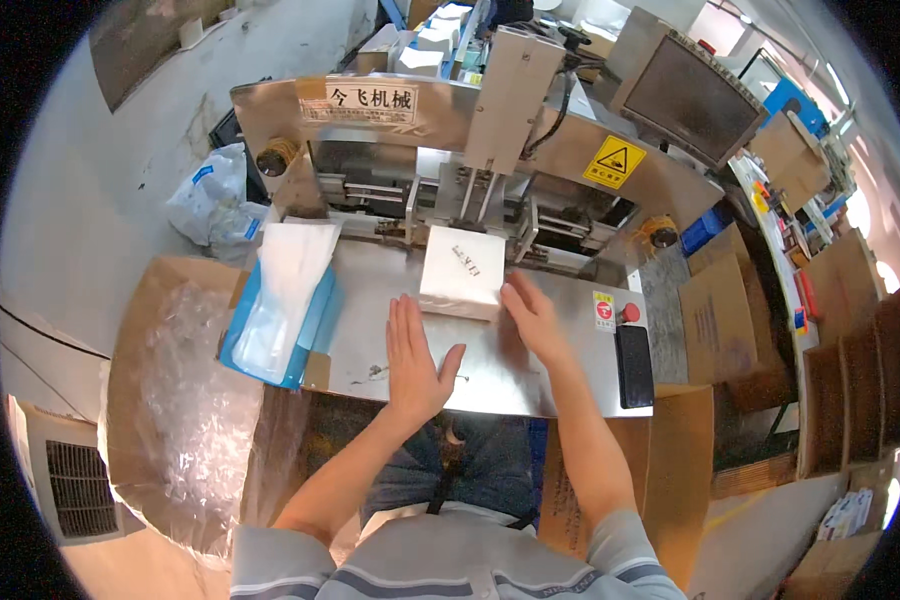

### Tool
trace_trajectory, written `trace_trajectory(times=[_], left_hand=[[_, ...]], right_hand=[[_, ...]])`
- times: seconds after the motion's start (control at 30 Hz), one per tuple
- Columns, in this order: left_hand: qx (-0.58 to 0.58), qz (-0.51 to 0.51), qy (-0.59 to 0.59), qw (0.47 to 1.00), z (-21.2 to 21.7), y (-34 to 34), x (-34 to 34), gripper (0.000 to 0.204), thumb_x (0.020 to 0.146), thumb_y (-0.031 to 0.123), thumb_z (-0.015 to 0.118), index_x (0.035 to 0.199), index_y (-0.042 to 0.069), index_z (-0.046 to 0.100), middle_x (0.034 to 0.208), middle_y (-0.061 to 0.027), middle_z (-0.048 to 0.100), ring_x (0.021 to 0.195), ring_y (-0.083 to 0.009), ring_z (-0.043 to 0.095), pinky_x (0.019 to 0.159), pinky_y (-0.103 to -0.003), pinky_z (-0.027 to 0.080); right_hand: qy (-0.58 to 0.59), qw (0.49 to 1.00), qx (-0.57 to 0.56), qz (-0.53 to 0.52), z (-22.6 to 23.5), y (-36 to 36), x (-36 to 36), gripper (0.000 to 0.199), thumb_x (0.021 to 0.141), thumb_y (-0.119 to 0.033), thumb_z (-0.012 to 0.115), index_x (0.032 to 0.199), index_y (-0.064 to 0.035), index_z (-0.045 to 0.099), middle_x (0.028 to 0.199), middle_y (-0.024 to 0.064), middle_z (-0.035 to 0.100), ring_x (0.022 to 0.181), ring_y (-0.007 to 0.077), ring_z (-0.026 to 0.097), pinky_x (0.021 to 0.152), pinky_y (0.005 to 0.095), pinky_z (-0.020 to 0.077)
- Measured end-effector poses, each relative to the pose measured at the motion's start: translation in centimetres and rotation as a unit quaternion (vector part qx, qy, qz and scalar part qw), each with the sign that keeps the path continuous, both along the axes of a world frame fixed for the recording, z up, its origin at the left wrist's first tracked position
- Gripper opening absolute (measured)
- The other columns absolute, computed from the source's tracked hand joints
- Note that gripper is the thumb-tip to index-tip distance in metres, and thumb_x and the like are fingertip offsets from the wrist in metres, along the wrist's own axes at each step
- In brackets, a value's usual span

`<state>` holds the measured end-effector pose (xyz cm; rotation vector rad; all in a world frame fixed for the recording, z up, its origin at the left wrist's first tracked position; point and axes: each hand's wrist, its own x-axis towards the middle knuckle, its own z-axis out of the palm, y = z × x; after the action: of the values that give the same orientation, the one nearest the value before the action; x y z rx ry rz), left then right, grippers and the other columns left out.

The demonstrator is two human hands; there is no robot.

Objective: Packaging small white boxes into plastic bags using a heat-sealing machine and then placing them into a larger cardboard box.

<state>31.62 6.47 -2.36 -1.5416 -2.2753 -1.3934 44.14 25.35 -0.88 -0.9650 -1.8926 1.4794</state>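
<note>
White box [461, 272] sitting flat on the steel table [530, 375] of the machine, right at the mouth of the mechanism, w/ a small dark mark on its top face. Near edge of it facing the person, roughly centred btwn both hands.

Right hand [533, 318] lying just beside the box's near right corner, fingers together and stretched out flat, fingertips touching or almost touching the box edge, can't say which. Not gripping anything, palm down on the metal.

Left hand [416, 355] resting flat on the table too, just in front of the box's near left corner, fingers straight and close together, thumb splayed out to the side. Open, holding nothing, not quite reaching the box.

Further out: stack of clear plastic bags [282, 290] lying in a blue tray [315, 335] on the left of the table. Red button [630, 313] and a black phone-ish slab [634, 365] sitting on the right edge. Yellow warning sticker [613, 162] up on the machine's housing, dark screen [690, 100] mounted above that. Big cardboard box w/ clear plastic liner [185, 400] standing on the floor at left, more flat cardboard [720, 320] piled at right.
</note>
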Motion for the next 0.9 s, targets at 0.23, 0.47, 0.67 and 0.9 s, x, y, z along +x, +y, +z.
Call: trace_trajectory(times=[0.23, 0.47, 0.67, 0.9], left_hand=[[0.042, 0.003, -0.281, 0.959, 2.9, 5.1, -3.8, 0.083, 0.100, 0.038, 0.062, 0.151, -0.015, 0.023, 0.155, -0.0359, 0.031, 0.146, -0.0448, 0.032, 0.120, -0.042, 0.027], [0.004, -0.072, -0.351, 0.933, 2.5, 8.4, -5.3, 0.073, 0.099, 0.042, 0.063, 0.143, -0.012, 0.042, 0.142, -0.0307, 0.053, 0.130, -0.0383, 0.054, 0.109, -0.038, 0.040], [0.079, -0.077, -0.408, 0.906, 2.5, 4.8, -2.6, 0.051, 0.104, 0.040, 0.056, 0.131, -0.003, 0.054, 0.118, -0.0156, 0.067, 0.102, -0.0216, 0.065, 0.093, -0.036, 0.051], [-0.125, -0.056, -0.498, 0.856, 3.7, 8.2, -5.8, 0.069, 0.097, 0.050, 0.061, 0.144, 0.002, 0.050, 0.136, -0.0188, 0.058, 0.119, -0.0239, 0.061, 0.099, -0.036, 0.050]], right_hand=[[-0.103, 0.993, 0.059, -0.013, 0.9, 0.0, -0.9, 0.086, 0.098, -0.057, 0.054, 0.145, 0.0142, 0.041, 0.149, 0.0332, 0.044, 0.141, 0.0403, 0.043, 0.118, 0.0396, 0.0319], [-0.106, 0.989, 0.100, -0.033, -0.4, 1.0, -2.8, 0.082, 0.098, -0.057, 0.056, 0.147, 0.0074, 0.044, 0.151, 0.0312, 0.043, 0.142, 0.0374, 0.043, 0.117, 0.0384, 0.0321], [0.103, 0.993, -0.054, 0.035, 0.8, -1.8, 1.2, 0.074, 0.093, -0.020, 0.073, 0.155, -0.0032, 0.037, 0.146, 0.0141, 0.054, 0.131, 0.0216, 0.052, 0.110, 0.0334, 0.0389], [0.114, 0.983, -0.140, -0.011, 2.2, -4.8, 8.9, 0.091, 0.081, -0.013, 0.083, 0.157, -0.0040, 0.032, 0.143, 0.0226, 0.051, 0.128, 0.0290, 0.054, 0.108, 0.0376, 0.0426]])
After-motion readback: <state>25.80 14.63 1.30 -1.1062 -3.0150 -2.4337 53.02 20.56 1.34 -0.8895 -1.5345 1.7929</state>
